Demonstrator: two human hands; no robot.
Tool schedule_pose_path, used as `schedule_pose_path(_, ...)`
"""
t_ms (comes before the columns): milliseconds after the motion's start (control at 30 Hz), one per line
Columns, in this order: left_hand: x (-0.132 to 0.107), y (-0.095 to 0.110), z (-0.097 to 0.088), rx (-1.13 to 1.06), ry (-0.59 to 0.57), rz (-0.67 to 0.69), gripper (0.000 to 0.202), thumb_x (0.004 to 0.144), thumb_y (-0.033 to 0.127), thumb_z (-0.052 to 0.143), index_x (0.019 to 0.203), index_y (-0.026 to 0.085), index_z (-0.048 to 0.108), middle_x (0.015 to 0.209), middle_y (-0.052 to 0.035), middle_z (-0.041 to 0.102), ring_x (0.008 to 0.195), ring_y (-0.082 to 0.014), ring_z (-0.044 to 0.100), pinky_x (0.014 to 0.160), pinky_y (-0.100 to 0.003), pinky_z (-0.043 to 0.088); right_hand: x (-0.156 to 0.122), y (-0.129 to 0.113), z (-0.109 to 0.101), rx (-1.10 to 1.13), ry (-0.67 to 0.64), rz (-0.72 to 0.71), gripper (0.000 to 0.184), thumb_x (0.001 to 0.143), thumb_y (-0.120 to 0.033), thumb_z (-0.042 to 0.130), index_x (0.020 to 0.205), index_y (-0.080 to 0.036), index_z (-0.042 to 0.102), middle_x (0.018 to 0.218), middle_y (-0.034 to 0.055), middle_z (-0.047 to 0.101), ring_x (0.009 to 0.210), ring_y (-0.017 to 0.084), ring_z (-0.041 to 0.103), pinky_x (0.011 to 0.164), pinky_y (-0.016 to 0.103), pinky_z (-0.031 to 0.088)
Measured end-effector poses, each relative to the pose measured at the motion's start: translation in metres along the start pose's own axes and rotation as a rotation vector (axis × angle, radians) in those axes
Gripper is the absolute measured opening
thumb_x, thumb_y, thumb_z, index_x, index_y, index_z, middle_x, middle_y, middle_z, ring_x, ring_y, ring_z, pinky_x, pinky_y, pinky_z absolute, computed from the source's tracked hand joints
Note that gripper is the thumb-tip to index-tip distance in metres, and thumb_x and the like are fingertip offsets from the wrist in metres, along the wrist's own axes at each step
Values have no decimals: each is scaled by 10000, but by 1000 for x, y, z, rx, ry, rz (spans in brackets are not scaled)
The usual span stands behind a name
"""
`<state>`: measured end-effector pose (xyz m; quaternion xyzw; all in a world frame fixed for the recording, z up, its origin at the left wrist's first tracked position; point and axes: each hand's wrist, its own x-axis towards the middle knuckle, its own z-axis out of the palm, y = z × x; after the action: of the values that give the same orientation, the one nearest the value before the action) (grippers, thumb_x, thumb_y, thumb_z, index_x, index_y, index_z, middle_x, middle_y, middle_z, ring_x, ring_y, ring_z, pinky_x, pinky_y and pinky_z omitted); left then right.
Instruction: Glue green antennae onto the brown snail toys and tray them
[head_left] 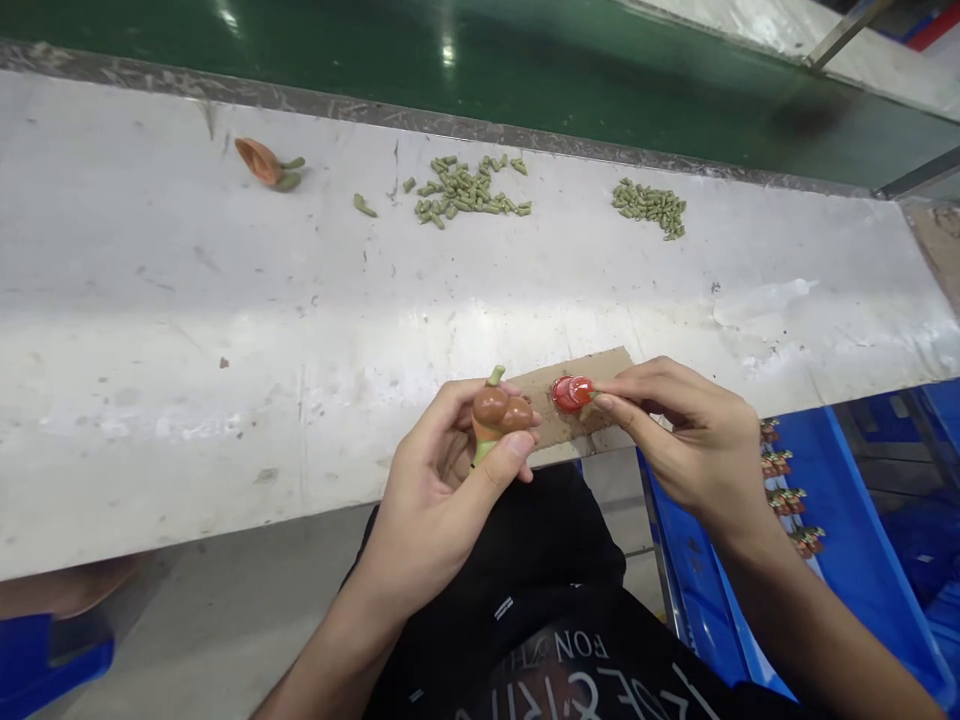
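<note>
My left hand (457,470) is closed around a small figurine (491,405) with glossy brown rounded lobes, a light green lower part and a green stem sticking up. My right hand (675,425) pinches a small red rounded piece (580,389) by its thin green end. That piece is over a piece of brown cardboard (551,400) at the table's near edge, against a glossy red patch (564,396). Whether the patch is liquid or another solid piece, I cannot tell. My left fingers hide much of the figurine's lower part.
Several short green stem pieces lie in two piles, one mid-table (469,190) and one farther right (652,205). An orange cup-shaped piece (259,160) rests at far left. A green belt (375,60) runs behind the white table (225,260). Blue trays (862,540) holding small figurines stand right.
</note>
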<state>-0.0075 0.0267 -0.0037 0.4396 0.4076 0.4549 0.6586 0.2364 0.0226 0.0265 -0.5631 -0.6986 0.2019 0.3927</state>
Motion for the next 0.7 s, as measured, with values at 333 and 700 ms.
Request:
schedule_pose_path(333,1,-1,8,38,-38,-28,96,1088,365,887,1111,280,849,1017,-1,855,871,-145,775,852,-248,653,-8,-8,9,273,133,218,204,1033,-124,909,1059,-324,941,994,-27,908,838,159,861,752,276,732)
schedule_pose_path(700,2,-1,17,-57,-98,-10,106,1061,239,891,1132,297,838,1100,8,887,1037,-189,859,938,-302,713,-20,-25,28,641,120,448,102,1044,-236,938,1071,-332,959,1173,25,944,1196,282,911,1044,450,796)
